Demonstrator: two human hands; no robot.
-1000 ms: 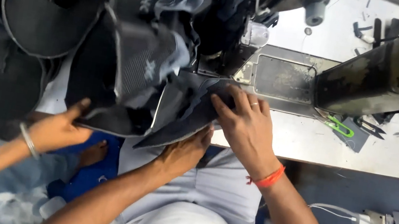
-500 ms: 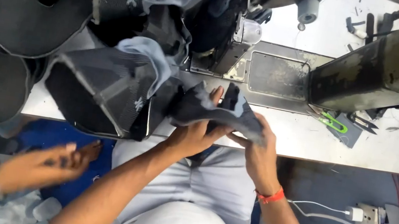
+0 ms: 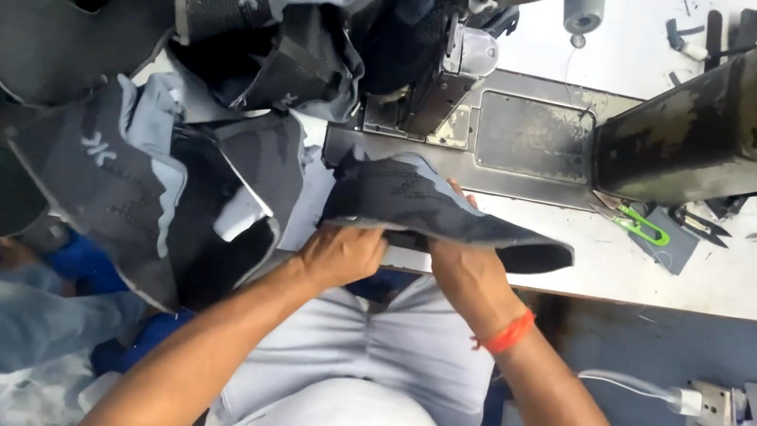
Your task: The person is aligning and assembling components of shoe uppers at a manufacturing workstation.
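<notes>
Both hands grip one dark shoe upper (image 3: 439,215) at the near edge of the table (image 3: 742,286), just in front of the sewing machine (image 3: 513,128). The left hand (image 3: 340,254) pinches its left end, fingers curled over the fabric; the right hand (image 3: 475,277), an orange band (image 3: 509,332) at the wrist, holds it from beneath near the middle. The upper is a flat, curved knit piece, charcoal with a faint woven pattern, its right end tapering to a rounded tip. A heap of similar knit uppers (image 3: 133,164), grey and black, lies to the left. Green-handled snips (image 3: 640,224) rest on the pale tabletop beside the machine's metal plate (image 3: 532,136).
</notes>
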